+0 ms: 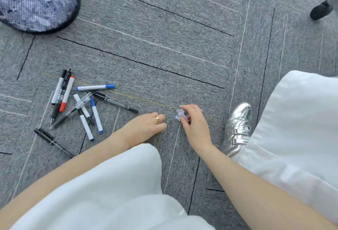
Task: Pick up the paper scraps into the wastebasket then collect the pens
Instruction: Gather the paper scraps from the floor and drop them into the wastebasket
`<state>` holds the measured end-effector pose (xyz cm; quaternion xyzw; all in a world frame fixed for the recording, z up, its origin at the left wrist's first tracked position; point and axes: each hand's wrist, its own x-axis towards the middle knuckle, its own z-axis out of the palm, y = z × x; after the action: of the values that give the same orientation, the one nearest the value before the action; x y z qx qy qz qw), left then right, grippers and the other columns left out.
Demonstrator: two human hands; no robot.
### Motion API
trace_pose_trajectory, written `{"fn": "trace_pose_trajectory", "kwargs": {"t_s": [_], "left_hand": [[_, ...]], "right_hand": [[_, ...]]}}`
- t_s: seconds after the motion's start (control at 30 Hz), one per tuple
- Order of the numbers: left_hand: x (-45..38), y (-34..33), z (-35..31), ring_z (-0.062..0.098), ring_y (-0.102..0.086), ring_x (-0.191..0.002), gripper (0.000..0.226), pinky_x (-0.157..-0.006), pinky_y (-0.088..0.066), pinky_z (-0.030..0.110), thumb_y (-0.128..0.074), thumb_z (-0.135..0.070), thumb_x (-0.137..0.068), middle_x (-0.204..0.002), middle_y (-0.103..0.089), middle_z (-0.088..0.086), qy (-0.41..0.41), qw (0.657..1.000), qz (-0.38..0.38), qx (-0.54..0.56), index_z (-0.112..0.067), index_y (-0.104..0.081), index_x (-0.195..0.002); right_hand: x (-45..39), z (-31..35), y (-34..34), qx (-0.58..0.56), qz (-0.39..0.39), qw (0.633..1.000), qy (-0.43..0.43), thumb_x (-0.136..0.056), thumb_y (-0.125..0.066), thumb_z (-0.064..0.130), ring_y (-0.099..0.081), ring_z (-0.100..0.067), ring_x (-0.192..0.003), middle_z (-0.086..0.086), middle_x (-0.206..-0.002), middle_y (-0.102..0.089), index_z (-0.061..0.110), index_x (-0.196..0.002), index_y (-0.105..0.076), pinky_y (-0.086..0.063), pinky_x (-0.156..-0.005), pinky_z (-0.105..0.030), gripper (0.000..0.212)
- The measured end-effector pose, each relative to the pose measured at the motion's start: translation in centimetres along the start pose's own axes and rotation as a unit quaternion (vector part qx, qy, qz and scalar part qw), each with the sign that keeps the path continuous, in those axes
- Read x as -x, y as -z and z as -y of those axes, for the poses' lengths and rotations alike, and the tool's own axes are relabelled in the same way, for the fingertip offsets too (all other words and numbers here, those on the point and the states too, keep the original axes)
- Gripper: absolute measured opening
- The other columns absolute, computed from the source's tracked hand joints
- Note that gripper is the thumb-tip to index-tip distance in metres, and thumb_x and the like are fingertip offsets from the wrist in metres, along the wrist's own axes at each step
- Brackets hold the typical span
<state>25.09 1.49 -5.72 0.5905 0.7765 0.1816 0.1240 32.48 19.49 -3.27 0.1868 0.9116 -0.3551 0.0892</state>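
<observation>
Small white paper scraps [180, 115] are pinched in my right hand [194, 123] just above the grey carpet. My left hand [146, 127], with a gold ring, rests on the carpet beside it with fingers curled under; whether it holds a scrap is hidden. Several pens and markers [80, 103] lie scattered on the floor to the left of my hands, with blue, red and black caps. One black pen [52, 141] lies apart at the lower left. The black mesh wastebasket [36, 1], lined with a pale bag, stands at the top left corner.
My white clothing fills the bottom and right of the view. My silver shoe [237, 129] rests right of my right hand. Another person's dark shoe [320, 10] is at the top right. Grey carpet tiles [164, 47] stretch between hands and wastebasket.
</observation>
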Motion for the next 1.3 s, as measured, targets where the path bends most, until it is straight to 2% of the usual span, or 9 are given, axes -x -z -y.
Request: {"fn": "trace_pose_trajectory", "kwargs": {"t_s": [0.17,0.3,0.37,0.47,0.57,0.63,0.8,1.0,1.3], "left_hand": [[-0.4,0.7,-0.6,0.019,-0.056,-0.064,0.011,-0.045,-0.04,0.027,-0.051,-0.009,-0.068,-0.08,-0.055,0.003,0.044,0.998,0.035,0.033,-0.012,-0.051,-0.079],[-1.2,0.7,-0.9,0.029,-0.056,-0.077,0.01,-0.058,-0.039,0.033,-0.057,-0.007,-0.082,-0.096,-0.052,0.01,0.202,0.972,0.033,0.113,-0.005,-0.053,-0.092],[-1.4,1.3,-0.7,0.024,-0.053,-0.083,0.007,-0.071,-0.043,0.032,-0.052,-0.011,-0.09,-0.093,-0.052,0.006,0.312,0.934,-0.006,0.173,-0.005,-0.056,-0.092],[-1.5,2.9,-0.1,0.012,-0.048,-0.072,0.008,-0.061,-0.034,0.023,-0.056,-0.016,-0.09,-0.077,-0.053,-0.005,0.432,0.853,-0.106,0.273,-0.012,-0.06,-0.085],[-2.1,4.3,0.4,0.009,-0.044,-0.057,0.01,-0.05,-0.032,0.021,-0.058,-0.019,-0.089,-0.068,-0.054,-0.005,0.49,0.79,-0.15,0.337,-0.014,-0.061,-0.082],[-2.6,4.9,0.5,0.011,-0.045,-0.057,0.009,-0.052,-0.037,0.025,-0.059,-0.021,-0.089,-0.069,-0.056,-0.002,0.494,0.777,-0.154,0.358,-0.014,-0.062,-0.083],[-2.1,4.9,-0.6,0.008,-0.042,-0.057,0.007,-0.05,-0.032,0.021,-0.058,-0.018,-0.089,-0.067,-0.052,-0.007,0.434,0.837,-0.065,0.328,-0.013,-0.06,-0.085],[0.1,3.0,-1.4,0.013,-0.046,-0.076,0.008,-0.064,-0.031,0.024,-0.054,-0.015,-0.09,-0.081,-0.052,-0.004,0.373,0.892,0.028,0.252,-0.01,-0.061,-0.092],[0.7,2.2,-1.8,0.027,-0.055,-0.097,0.023,-0.078,-0.041,0.034,-0.042,-0.012,-0.095,-0.11,-0.056,0.008,0.326,0.923,0.082,0.185,-0.008,-0.053,-0.115]], "right_hand": [[0.2,0.1,-0.2,0.042,-0.011,0.999,-0.003,-0.09,-0.056,0.014,-0.052,-0.009,-0.087,0.002,-0.1,-0.057,0.012,-0.102,-0.064,-0.038,-0.075,-0.019,0.015],[-0.2,0.4,0.5,0.089,0.005,0.996,-0.007,-0.091,-0.053,0.018,-0.05,-0.008,-0.081,0.007,-0.094,-0.058,0.017,-0.097,-0.065,-0.036,-0.068,-0.022,0.013],[-0.6,0.7,0.9,0.039,-0.013,0.998,-0.057,-0.091,-0.052,0.019,-0.051,-0.009,-0.078,0.008,-0.089,-0.059,0.019,-0.095,-0.064,-0.039,-0.065,-0.025,0.012],[-0.9,0.7,1.6,-0.098,-0.094,0.978,-0.156,-0.091,-0.053,0.018,-0.056,-0.009,-0.077,0.009,-0.084,-0.061,0.02,-0.095,-0.062,-0.043,-0.063,-0.02,0.01],[-0.6,0.2,2.0,-0.119,-0.135,0.964,-0.194,-0.091,-0.053,0.016,-0.057,-0.011,-0.082,0.009,-0.089,-0.059,0.021,-0.102,-0.059,-0.042,-0.064,-0.015,0.013],[-0.4,-0.1,1.9,-0.111,-0.138,0.963,-0.205,-0.092,-0.052,0.017,-0.055,-0.009,-0.083,0.006,-0.094,-0.059,0.018,-0.115,-0.057,-0.041,-0.065,-0.015,0.023],[-0.7,-0.6,1.8,-0.039,-0.115,0.976,-0.181,-0.092,-0.052,0.02,-0.056,-0.016,-0.085,0.0,-0.094,-0.061,0.013,-0.102,-0.063,-0.048,-0.075,-0.031,0.016],[-0.7,-0.6,1.7,-0.001,-0.111,0.982,-0.154,-0.093,-0.049,0.016,-0.043,0.002,-0.07,0.003,-0.1,-0.044,0.009,-0.093,-0.06,-0.033,-0.058,-0.008,0.013],[-1.0,-0.8,1.0,0.011,-0.122,0.979,-0.164,-0.094,-0.047,0.018,-0.049,-0.013,-0.077,0.001,-0.094,-0.055,0.013,-0.092,-0.059,-0.033,-0.063,-0.024,0.013]]}}
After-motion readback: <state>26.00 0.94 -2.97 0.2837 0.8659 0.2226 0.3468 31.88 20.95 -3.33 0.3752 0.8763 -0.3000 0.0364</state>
